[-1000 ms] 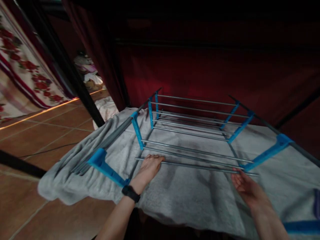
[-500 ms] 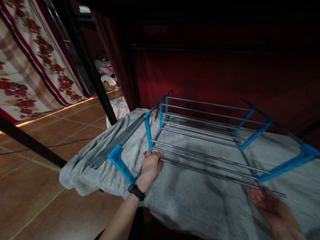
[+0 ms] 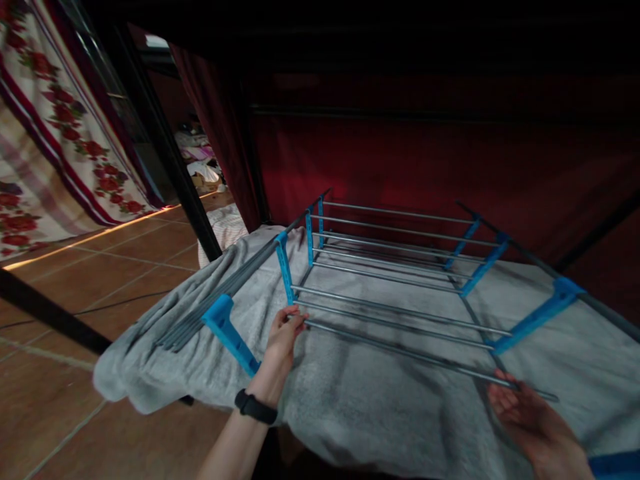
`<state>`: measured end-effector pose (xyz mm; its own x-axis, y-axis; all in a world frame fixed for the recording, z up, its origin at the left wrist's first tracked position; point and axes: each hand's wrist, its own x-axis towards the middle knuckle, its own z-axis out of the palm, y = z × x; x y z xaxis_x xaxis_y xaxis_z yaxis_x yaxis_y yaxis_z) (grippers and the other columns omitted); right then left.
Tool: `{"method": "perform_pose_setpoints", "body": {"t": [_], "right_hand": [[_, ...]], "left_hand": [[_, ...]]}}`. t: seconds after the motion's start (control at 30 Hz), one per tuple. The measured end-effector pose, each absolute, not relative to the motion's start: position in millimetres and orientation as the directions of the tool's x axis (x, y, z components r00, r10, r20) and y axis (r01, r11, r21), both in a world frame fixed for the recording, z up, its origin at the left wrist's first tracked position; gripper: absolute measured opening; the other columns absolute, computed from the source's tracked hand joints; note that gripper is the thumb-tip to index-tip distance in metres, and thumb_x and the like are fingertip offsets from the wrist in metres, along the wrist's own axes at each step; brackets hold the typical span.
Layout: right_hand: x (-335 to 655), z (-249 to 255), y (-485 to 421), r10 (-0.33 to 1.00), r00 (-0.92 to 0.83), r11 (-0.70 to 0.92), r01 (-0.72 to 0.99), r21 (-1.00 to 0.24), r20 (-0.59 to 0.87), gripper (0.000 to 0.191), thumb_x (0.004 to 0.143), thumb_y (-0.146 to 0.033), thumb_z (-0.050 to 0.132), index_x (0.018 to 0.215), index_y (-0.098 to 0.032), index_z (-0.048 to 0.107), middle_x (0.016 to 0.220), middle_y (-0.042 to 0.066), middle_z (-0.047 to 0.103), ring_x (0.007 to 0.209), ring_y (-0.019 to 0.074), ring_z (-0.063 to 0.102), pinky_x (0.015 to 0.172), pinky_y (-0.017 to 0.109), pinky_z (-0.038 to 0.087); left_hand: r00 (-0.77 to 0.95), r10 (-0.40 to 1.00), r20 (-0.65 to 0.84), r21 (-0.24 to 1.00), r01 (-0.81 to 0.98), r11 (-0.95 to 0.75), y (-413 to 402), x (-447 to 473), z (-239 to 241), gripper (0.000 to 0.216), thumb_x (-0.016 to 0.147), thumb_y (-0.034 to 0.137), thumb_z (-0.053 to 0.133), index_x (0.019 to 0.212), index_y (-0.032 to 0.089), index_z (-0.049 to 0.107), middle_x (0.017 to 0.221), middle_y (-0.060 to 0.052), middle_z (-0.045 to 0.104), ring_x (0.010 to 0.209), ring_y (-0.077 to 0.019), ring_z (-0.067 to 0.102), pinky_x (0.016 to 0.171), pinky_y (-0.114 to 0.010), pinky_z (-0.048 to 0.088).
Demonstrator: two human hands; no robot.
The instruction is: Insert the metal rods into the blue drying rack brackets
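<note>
A rack of metal tubes and blue plastic brackets (image 3: 531, 319) lies on a grey blanket (image 3: 380, 407). In front of its nearest crossbars, a loose metal tube (image 3: 400, 350) runs left to right, held at both ends. My left hand (image 3: 283, 331), with a dark band on the wrist, pinches the left end beside a blue bracket (image 3: 285, 270). Near the right end, my right hand (image 3: 530, 413) has its fingers closed around the tube, whose tip sticks out past them. Another blue bracket (image 3: 231, 337) stands left of my left hand.
Several loose tubes (image 3: 215, 300) lie bundled on the blanket at the left. Black bed-frame posts (image 3: 170, 147) rise there, with a tiled floor (image 3: 55, 387) beyond. A dark red curtain (image 3: 400, 160) hangs behind the rack. A blue part (image 3: 617, 465) shows at the bottom right corner.
The view has shifted slightly, so most things sit further left. The held tube is a little further from the rack's front brackets, towards me. A blue part has appeared at the bottom right.
</note>
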<state>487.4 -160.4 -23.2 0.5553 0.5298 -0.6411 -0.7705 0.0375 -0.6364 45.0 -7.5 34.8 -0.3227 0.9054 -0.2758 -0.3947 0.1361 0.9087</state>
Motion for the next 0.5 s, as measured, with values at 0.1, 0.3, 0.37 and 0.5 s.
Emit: {"method": "perform_pose_setpoints", "body": {"t": [0.1,0.3,0.37,0.5], "right_hand": [[484.7,-20.8,-165.3,0.52,0.551,0.046,-0.781,-0.623,-0.653,0.02,0.088,-0.009,0.051,0.09,-0.02,0.067,0.092,0.003,0.069,0.074,0.0128,0.069,0.061,0.027,0.064],[474.8,-14.8,-172.8,0.531,0.549,0.032,-0.775,-0.632,-0.646,0.021,0.092,-0.008,0.05,0.09,-0.02,0.067,0.096,0.002,0.069,0.078,0.0112,0.069,0.065,0.026,0.064],[468.5,-13.5,-173.0,0.563,0.558,0.048,-0.758,-0.65,-0.609,0.02,0.093,-0.01,0.051,0.089,-0.02,0.068,0.097,0.002,0.069,0.079,0.0106,0.069,0.067,0.025,0.064],[458.6,-14.2,-168.9,0.556,0.575,0.045,-0.742,-0.669,-0.6,0.019,0.093,-0.012,0.053,0.087,-0.021,0.069,0.096,0.002,0.069,0.078,0.0109,0.068,0.066,0.024,0.063]], "left_hand": [[-0.26,0.857,-0.445,0.781,-0.582,0.229,-14.2,45.6,39.0,0.02,0.086,-0.002,0.057,0.092,0.017,0.059,0.082,-0.005,0.072,0.072,-0.0156,0.073,0.066,-0.026,0.057],[-0.218,0.849,-0.482,0.725,-0.643,0.246,-21.1,40.9,43.0,0.02,0.091,-0.003,0.054,0.093,0.017,0.06,0.08,-0.004,0.073,0.066,-0.0124,0.072,0.062,-0.021,0.057],[-0.243,0.844,-0.479,0.72,-0.659,0.219,-21.7,39.6,42.4,0.02,0.091,-0.002,0.055,0.09,0.017,0.06,0.077,-0.003,0.072,0.063,-0.0116,0.071,0.059,-0.019,0.055],[-0.273,0.804,-0.528,0.683,-0.699,0.211,-22.0,39.2,41.4,0.019,0.091,0.0,0.056,0.082,0.017,0.058,0.072,-0.001,0.069,0.059,-0.0096,0.068,0.056,-0.017,0.051]]}}
